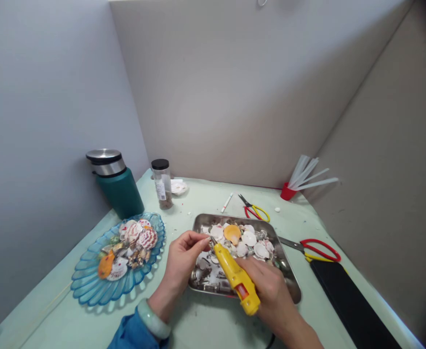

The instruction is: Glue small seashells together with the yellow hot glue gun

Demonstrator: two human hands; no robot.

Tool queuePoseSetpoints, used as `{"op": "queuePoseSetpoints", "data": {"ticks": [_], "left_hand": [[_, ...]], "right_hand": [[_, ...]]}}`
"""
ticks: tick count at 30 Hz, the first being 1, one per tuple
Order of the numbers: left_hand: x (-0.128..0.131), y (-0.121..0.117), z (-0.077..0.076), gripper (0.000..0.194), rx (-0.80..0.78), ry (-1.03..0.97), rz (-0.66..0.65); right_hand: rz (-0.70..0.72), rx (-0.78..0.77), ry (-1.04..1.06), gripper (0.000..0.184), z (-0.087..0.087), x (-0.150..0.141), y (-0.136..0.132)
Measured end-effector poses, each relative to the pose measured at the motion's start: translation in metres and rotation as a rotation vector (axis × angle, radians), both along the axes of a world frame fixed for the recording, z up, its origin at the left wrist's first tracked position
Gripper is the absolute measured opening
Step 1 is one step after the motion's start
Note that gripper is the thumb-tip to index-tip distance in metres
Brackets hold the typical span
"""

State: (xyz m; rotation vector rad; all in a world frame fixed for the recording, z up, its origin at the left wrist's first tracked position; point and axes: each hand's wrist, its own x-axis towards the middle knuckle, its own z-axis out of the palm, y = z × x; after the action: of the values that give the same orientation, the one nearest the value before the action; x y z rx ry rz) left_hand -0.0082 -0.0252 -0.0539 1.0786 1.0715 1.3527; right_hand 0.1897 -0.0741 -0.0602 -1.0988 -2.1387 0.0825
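Note:
My right hand [269, 286] grips a yellow hot glue gun [230, 271], its nozzle pointing up and left. Thumb and forefinger of my left hand [183, 257] are pinched together right at the nozzle tip; what they hold is too small to make out. Both hands are over the near left part of a metal tray [291, 278]. Inside the tray lie an orange scallop shell [232, 233], white shells [249, 238] and small metallic-looking pieces, partly hidden by my hands and the glue gun.
Left stands a blue glass plate [85, 276] of shells, with a teal bottle [120, 191] and a clear jar [163, 186] behind. Small scissors [254, 209], a white stick [227, 202] and a red cup [288, 192] of glue sticks are farther back. Large scissors [318, 249] and a black slab [351, 305] lie right.

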Motion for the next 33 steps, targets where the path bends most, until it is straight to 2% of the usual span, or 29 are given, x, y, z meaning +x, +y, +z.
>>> {"op": "queuePoseSetpoints", "data": {"ticks": [17,29,33], "left_hand": [[0.0004,-0.0001,0.0025,0.016,-0.005,-0.009,0.058],[0.0022,-0.0008,0.0054,0.017,-0.039,-0.025,0.061],[0.0014,-0.0005,0.0048,0.016,-0.039,-0.042,0.07]], "right_hand": [[-0.01,0.038,0.054,0.017,-0.0017,0.0003,-0.0002],[-0.014,0.022,0.033,0.018,0.0007,-0.0015,0.0003],[0.011,-0.021,0.092,0.019,0.0019,0.0034,-0.0007]]}}
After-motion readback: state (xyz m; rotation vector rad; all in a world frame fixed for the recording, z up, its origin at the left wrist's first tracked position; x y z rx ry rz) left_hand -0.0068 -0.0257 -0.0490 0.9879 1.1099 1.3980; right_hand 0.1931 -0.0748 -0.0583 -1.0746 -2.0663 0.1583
